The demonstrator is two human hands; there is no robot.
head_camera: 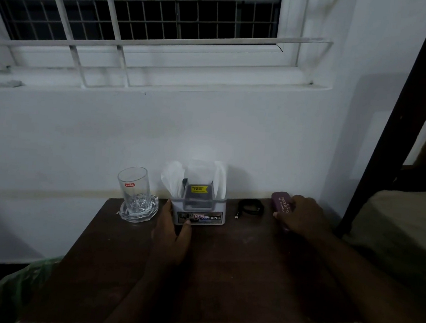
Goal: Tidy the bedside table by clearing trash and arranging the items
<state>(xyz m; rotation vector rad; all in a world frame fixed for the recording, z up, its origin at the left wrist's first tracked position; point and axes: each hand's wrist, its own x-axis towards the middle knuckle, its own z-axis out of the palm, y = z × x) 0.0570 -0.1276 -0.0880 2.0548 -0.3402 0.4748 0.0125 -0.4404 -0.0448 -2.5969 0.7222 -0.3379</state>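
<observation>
On the dark wooden bedside table (pixel 223 277) a white holder box (pixel 200 208) with white tissues sticking up stands at the back centre. My left hand (pixel 170 232) grips its left front corner, thumb on the label. My right hand (pixel 302 216) rests closed on a maroon spectacle case (pixel 281 201) at the back right. A coiled black cable (pixel 250 207) lies between box and case. At the back left a clear drinking glass (pixel 134 188) stands in a glass ashtray-like dish (pixel 139 210).
A white wall and a barred window (pixel 141 28) rise behind the table. A dark bed frame post (pixel 388 124) and mattress (pixel 400 227) stand to the right. A green plastic bag (pixel 13 291) sits low at the left of the table.
</observation>
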